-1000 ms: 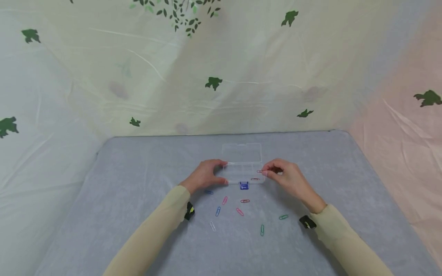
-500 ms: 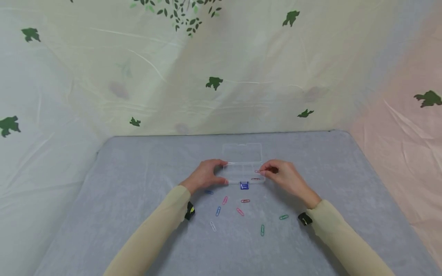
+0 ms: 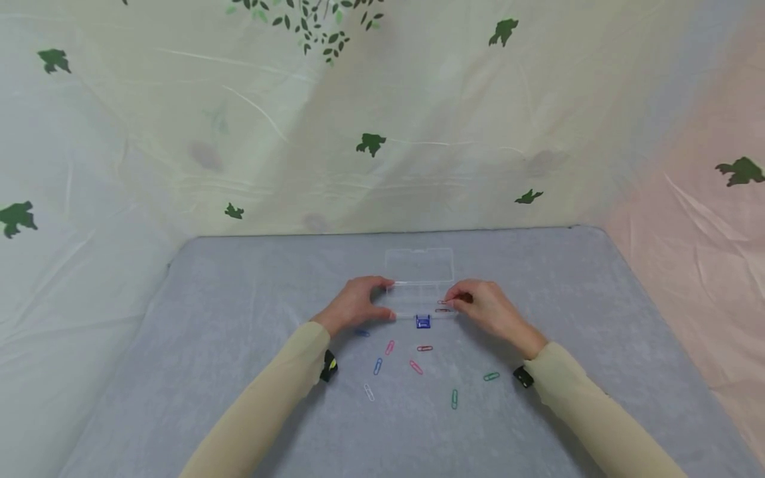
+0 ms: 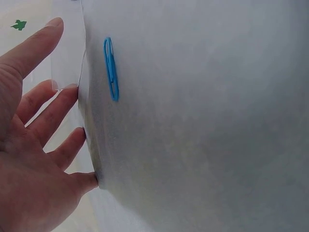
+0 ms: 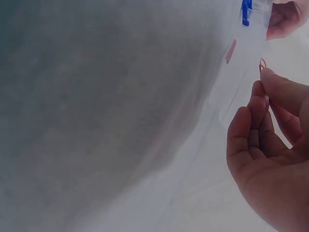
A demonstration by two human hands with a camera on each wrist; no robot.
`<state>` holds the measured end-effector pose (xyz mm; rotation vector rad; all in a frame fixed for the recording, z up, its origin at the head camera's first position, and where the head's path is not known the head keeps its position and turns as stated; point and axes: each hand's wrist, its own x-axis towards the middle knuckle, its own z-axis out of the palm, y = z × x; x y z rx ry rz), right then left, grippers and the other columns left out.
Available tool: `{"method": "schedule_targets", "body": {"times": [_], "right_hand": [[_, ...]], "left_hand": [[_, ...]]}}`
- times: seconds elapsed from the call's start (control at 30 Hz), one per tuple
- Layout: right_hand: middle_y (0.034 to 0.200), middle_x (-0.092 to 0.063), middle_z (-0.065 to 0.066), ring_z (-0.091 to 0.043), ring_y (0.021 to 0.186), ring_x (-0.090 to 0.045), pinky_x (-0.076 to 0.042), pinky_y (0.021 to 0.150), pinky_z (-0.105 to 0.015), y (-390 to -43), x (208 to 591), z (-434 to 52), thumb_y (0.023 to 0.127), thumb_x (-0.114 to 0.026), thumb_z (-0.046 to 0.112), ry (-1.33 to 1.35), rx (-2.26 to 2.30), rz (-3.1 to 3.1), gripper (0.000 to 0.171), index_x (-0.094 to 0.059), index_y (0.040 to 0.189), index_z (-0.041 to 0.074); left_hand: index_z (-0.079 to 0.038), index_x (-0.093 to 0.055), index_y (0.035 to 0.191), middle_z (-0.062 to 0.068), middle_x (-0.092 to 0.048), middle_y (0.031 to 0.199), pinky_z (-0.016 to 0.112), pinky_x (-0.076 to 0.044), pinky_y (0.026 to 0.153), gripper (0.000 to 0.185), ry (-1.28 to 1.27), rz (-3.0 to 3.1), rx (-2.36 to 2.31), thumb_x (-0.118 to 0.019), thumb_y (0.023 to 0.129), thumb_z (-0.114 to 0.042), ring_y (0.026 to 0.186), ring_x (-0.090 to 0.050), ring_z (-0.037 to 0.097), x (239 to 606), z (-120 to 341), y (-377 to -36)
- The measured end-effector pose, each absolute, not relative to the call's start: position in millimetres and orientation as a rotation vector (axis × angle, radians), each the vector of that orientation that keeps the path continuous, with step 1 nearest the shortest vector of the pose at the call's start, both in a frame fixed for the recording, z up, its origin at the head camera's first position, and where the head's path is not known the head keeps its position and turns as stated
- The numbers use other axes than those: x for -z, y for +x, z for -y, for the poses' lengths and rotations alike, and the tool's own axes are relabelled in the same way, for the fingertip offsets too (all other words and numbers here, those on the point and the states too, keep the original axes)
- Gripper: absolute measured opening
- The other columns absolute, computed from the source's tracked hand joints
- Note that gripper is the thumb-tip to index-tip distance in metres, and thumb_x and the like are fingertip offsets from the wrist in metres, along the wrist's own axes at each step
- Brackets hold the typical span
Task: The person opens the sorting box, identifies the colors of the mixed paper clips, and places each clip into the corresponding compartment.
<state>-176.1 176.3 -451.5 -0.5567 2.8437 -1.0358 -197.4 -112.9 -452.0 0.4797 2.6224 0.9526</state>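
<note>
A clear plastic box lies on the grey cloth with its lid tipped back and a blue latch at the front. My left hand holds the box's left end, thumb at the front corner and fingertips at the back one. Between thumb and fingertip, my right hand pinches a red paper clip over the right-hand part of the box. Another red paper clip rests inside, near the front wall. Part of the pinched clip is hidden by the fingers.
In front of the box lie loose paper clips: a red one, a pink one, a blue one, a white one and a green one, among others. A patterned curtain hangs behind the table.
My right hand has moved a little left and toward me, bringing the pinched red paper clip further over the box, close to the clip inside. The left hand and box have stayed put.
</note>
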Motion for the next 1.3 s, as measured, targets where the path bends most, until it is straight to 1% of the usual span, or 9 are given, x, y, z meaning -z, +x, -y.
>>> {"method": "schedule_targets", "body": {"times": [0.2,0.43,0.7,0.9,1.13,1.3], "right_hand": [[0.093,-0.074,-0.003,-0.014,0.081,-0.06,-0.053,0.073,-0.032,-176,452,-177,0.094,-0.075,0.003,-0.617,1.009,-2.852,0.007,-0.078,0.093,0.01],[0.095,-0.075,-0.004,-0.014,0.082,-0.062,-0.055,0.074,-0.033,-172,451,-178,0.093,-0.075,0.001,-0.642,1.018,-2.858,0.009,-0.079,0.098,0.008],[0.099,-0.073,-0.002,-0.016,0.091,-0.067,-0.059,0.082,-0.041,-160,444,-176,0.093,-0.074,0.001,-0.686,1.118,-2.841,0.013,-0.077,0.105,0.005],[0.108,-0.074,-0.001,-0.019,0.099,-0.068,-0.058,0.091,-0.048,-147,439,-174,0.093,-0.075,0.002,-0.728,1.131,-2.803,0.02,-0.076,0.112,0.008],[0.115,-0.074,-0.005,-0.026,0.106,-0.068,-0.058,0.092,-0.049,-136,437,-166,0.093,-0.077,0.006,-0.802,1.119,-2.709,0.024,-0.074,0.117,0.006],[0.118,-0.074,-0.003,-0.027,0.108,-0.068,-0.057,0.093,-0.049,-132,437,-160,0.093,-0.077,0.007,-0.847,1.099,-2.651,0.026,-0.074,0.119,0.007]], "left_hand": [[-0.01,-0.058,0.146,0.01,-0.057,0.148,0.045,-0.036,0.12,0.069,0.476,-2.632,-0.947,-0.088,0.085,-0.025,0.141,-0.048,0.03,454,113,-198],[-0.011,-0.058,0.146,0.01,-0.056,0.15,0.046,-0.035,0.12,0.069,0.469,-2.629,-0.942,-0.087,0.086,-0.025,0.142,-0.047,0.03,452,113,-197],[-0.011,-0.057,0.147,0.01,-0.055,0.15,0.045,-0.035,0.12,0.069,0.464,-2.626,-0.933,-0.087,0.086,-0.026,0.143,-0.047,0.03,452,112,-197],[-0.011,-0.057,0.147,0.01,-0.055,0.151,0.045,-0.035,0.121,0.069,0.461,-2.632,-0.919,-0.087,0.087,-0.026,0.143,-0.046,0.03,451,112,-196],[-0.011,-0.057,0.147,0.01,-0.054,0.152,0.045,-0.033,0.121,0.07,0.458,-2.636,-0.907,-0.087,0.086,-0.027,0.144,-0.045,0.03,451,111,-197],[-0.011,-0.057,0.147,0.01,-0.055,0.151,0.044,-0.034,0.121,0.069,0.47,-2.64,-0.895,-0.087,0.086,-0.027,0.144,-0.046,0.03,452,112,-198]]}}
